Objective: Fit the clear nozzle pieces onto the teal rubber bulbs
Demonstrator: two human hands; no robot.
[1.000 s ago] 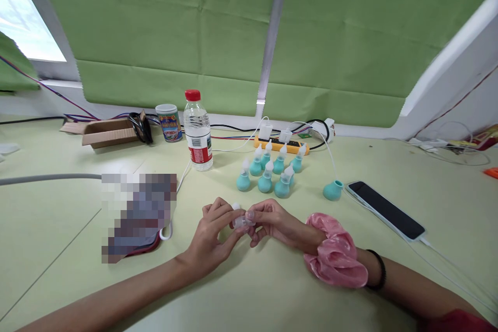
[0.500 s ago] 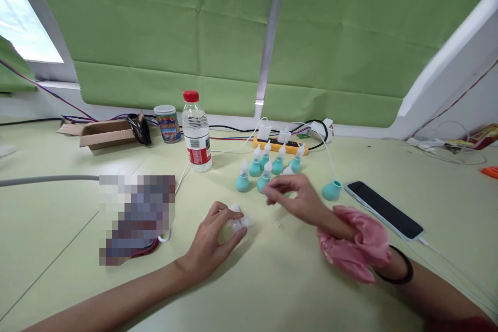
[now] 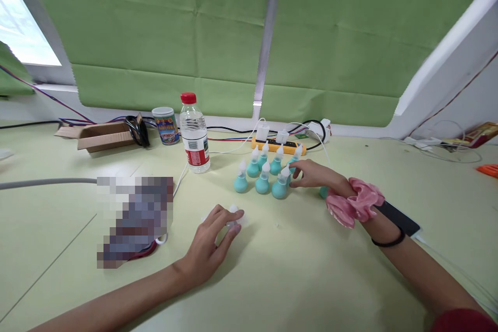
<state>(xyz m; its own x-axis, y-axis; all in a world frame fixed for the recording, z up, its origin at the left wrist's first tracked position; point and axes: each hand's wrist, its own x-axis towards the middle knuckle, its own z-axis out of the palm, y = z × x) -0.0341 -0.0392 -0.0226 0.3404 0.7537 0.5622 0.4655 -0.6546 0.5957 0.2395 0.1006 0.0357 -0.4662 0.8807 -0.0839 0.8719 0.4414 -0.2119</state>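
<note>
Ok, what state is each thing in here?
Left hand: curled over clear plastic pieces
White-tipped teal bulbs: upright
Right hand: at those bulbs, grip unclear
Bottle: capped, upright
Can: lidded, upright
Cardboard box: open
Phone: screen dark, partly covered
Power strip: chargers plugged in
Green blinds: lowered

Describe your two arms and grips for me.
Left grip: ungloved, forearm bare, no sleeve in view. Right grip: also ungloved; a shiny pink scrunchie circles the wrist, a thin black band sits farther up the forearm, and a red sleeve shows at picture's lower right.
</note>
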